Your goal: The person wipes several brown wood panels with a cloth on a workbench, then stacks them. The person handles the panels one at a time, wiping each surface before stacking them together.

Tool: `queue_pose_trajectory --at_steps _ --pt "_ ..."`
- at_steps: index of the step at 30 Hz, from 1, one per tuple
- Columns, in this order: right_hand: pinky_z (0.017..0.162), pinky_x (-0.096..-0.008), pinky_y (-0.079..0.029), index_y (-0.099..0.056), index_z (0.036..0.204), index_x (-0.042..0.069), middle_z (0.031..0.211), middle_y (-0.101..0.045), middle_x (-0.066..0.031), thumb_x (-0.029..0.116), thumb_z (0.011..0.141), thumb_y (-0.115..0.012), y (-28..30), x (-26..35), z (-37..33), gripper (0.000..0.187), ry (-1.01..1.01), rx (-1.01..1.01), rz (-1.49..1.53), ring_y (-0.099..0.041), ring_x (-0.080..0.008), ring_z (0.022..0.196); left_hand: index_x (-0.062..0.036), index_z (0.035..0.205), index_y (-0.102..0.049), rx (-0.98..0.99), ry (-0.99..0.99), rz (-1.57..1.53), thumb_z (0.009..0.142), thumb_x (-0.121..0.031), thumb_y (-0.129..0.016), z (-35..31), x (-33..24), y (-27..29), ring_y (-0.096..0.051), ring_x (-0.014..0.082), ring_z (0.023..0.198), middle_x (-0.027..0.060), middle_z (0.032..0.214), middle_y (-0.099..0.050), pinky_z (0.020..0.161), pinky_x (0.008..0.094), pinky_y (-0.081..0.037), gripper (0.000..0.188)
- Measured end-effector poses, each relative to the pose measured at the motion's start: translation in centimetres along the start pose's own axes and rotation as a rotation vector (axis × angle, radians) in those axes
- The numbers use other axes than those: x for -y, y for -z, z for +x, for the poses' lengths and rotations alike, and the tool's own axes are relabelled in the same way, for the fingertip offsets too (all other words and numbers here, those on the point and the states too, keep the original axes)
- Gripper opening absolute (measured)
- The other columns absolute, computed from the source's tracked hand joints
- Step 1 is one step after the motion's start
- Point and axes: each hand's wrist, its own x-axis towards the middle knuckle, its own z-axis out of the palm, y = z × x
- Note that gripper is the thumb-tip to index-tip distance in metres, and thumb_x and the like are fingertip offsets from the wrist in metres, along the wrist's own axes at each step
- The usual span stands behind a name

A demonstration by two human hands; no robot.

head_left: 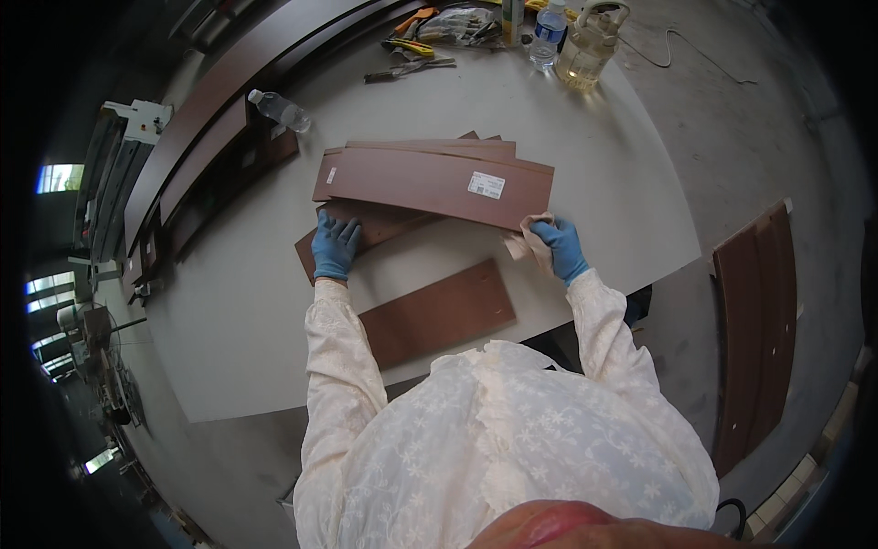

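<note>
Several flat brown boards lie in a loose, fanned stack on the pale table. The top board [412, 183] carries a white label near its right end and a smaller one at its left. Beneath it, a darker board [389, 224] sticks out at an angle toward me. My left hand [336, 245], in a blue glove, rests on that darker board's left part with its fingers apart. In its own blue glove, my right hand [562, 247] is closed on a beige cloth [530, 240] at the top board's near right corner. A separate brown board [444, 313] lies nearest my body.
Long brown panels [215, 91] line the table's left side, beside a clear plastic bottle [279, 112]. At the far edge stand a water bottle [548, 37] and a jug of yellowish liquid [588, 50], near hand tools [409, 69]. More brown panels [754, 329] stand at right.
</note>
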Motion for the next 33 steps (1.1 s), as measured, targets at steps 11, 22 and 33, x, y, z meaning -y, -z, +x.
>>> queue_pose_trajectory --at_steps 11,22,33 --pt "0.088 -0.0303 -0.054 -0.07 0.111 -0.002 0.105 -0.073 -0.007 0.012 0.086 -0.069 10.6 4.4 -6.4 0.028 0.03 0.205 -0.296 -0.067 -0.0155 0.094 -0.0079 0.139 -0.058 0.596 0.038 -0.04 0.106 -0.024 -0.055 0.9 1.8 1.2 -0.061 0.0291 0.124 0.0101 0.139 -0.064 0.11 0.0449 -0.049 0.037" --pt "0.087 -0.0305 -0.054 -0.07 0.109 0.003 0.105 -0.071 -0.0051 0.014 0.091 -0.072 24.4 3.8 -6.2 0.021 -0.285 -0.047 -0.131 -0.068 -0.0162 0.095 -0.0072 0.137 -0.058 0.493 0.451 0.349 0.095 -0.02 -0.071 -13.6 7.3 -5.1 -0.066 0.0255 0.117 0.0096 0.128 -0.066 0.102 0.0478 -0.057 0.046" --pt "0.065 -0.0289 -0.057 -0.069 0.123 0.007 0.093 -0.075 -0.0058 0.027 0.099 -0.07 7.4 4.6 -6.8 0.031 0.713 -0.329 -0.899 -0.07 -0.017 0.075 -0.0042 0.142 -0.052 0.489 0.381 0.339 0.093 -0.014 -0.072 -21.3 12.2 -6.1 -0.065 0.0259 0.12 0.01 0.133 -0.064 0.102 0.0491 -0.058 0.054"
